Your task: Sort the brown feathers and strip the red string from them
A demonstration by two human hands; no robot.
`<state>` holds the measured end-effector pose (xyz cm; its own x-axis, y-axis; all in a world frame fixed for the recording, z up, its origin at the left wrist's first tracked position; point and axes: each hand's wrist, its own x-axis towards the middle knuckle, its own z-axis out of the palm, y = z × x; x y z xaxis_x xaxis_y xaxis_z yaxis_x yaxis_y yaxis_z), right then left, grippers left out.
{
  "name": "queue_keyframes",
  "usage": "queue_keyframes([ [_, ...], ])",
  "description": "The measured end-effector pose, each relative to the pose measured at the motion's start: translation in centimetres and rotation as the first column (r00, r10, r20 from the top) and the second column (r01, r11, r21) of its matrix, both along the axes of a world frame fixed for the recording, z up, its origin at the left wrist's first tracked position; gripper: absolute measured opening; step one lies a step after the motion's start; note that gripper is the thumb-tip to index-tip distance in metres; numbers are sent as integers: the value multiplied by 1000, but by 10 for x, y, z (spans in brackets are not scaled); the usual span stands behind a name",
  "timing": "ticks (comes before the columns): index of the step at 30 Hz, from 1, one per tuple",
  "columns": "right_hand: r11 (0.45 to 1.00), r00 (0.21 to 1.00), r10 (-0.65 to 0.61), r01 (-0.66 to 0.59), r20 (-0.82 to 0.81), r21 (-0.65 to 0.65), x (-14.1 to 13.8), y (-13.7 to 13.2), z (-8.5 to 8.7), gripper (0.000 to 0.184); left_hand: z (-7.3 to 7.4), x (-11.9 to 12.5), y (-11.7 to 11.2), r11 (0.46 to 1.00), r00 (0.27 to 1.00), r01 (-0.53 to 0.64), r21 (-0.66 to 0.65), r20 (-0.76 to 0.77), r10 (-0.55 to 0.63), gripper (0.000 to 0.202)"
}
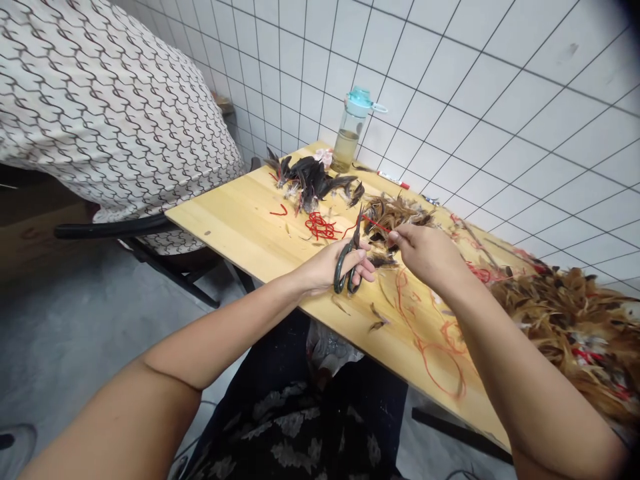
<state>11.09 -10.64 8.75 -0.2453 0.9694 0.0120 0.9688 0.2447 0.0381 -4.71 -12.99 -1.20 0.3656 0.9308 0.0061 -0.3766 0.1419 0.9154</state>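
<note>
Black-handled scissors (343, 267) are held in my left hand (337, 261), blades pointing away from me. A red string (376, 224) runs taut from near the blade tips to my right hand (413, 241), whose thumb and fingers pinch it. A tangle of the same red string (321, 227) lies on the table left of the blades. Just beyond both hands is a bunch of brown feathers (395, 211), partly hidden by the right hand. Dark feathers (311, 179) lie in a heap farther back on the left.
On the wooden table (240, 213), a water bottle (350, 130) and a red-and-white marker (393, 180) stand or lie by the tiled wall (450, 87). A large brown feather pile (575, 327) covers the right side. Loose red string (425, 360) trails near the front edge. A cloth-covered chair (125, 107) is left.
</note>
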Motion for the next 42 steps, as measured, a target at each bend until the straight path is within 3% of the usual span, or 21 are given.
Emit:
queue_keyframes([
  [10, 1000, 1000, -12, 12, 16, -3, -7, -3, -1, 36, -6, -5, -2, 1000, 998, -25, -2, -62, 24, 23],
  [16, 1000, 999, -29, 29, -22, -6, -6, 4, -1, 35, 6, -28, 26, 958, 961, -267, -107, 45, 273, 14],
  [18, 999, 999, -35, 34, -37, -25, -3, 8, -3, 35, 9, -41, 34, 947, 955, -265, -182, 88, 284, 14],
  [21, 999, 998, -21, 18, -65, -40, 1, 11, -7, 34, 7, -55, 30, 965, 982, -111, -237, 126, 144, 22],
  [25, 1000, 997, 13, -15, -81, -23, 0, 13, -9, 33, -4, -49, 2, 956, 974, 216, -197, 107, -198, 36],
  [28, 999, 996, 31, -32, -87, -2, -3, 11, -5, 32, -9, -32, -18, 943, 958, 286, -168, 43, -283, 39],
  [33, 999, 999, 13, -11, -40, 32, -5, 6, -2, 33, -6, -4, -25, 971, 980, 198, -137, 55, -192, 38],
  [38, 997, 997, 72, -72, 21, 0, -6, -5, -8, 32, 0, 15, -13, 988, 967, -55, -147, 238, 90, 37],
  [42, 995, 993, 99, -100, 64, 16, -7, -14, -12, 31, 1, 27, -5, 970, 920, -170, -173, 324, 219, 40],
])
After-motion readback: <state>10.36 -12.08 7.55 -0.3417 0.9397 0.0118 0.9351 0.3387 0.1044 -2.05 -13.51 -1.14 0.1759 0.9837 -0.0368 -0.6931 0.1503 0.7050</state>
